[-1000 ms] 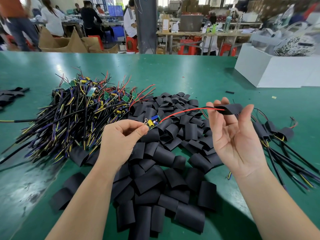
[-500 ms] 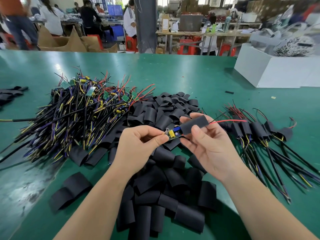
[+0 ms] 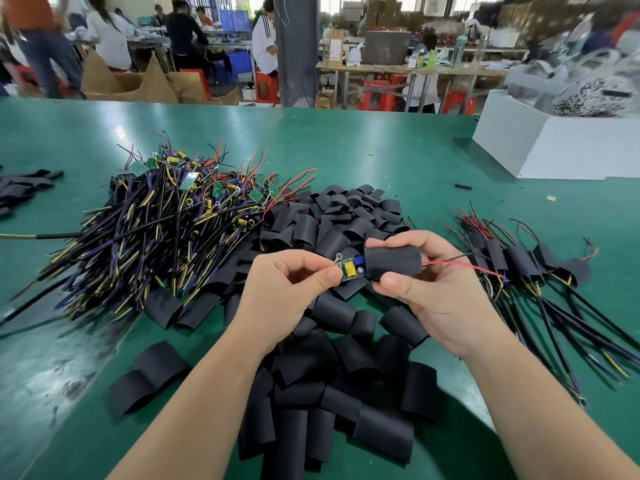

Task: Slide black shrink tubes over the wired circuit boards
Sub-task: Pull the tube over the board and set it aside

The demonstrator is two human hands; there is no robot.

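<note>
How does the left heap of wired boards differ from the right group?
The left heap of wired green circuit boards is bare; the right group of wired boards wears black shrink tubes. The left heap is larger, tangled; the right group lies in a row. Both have black cables, red leads.

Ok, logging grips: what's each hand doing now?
Left hand: pinching the circuit board.
Right hand: gripping the black shrink tube.
</note>
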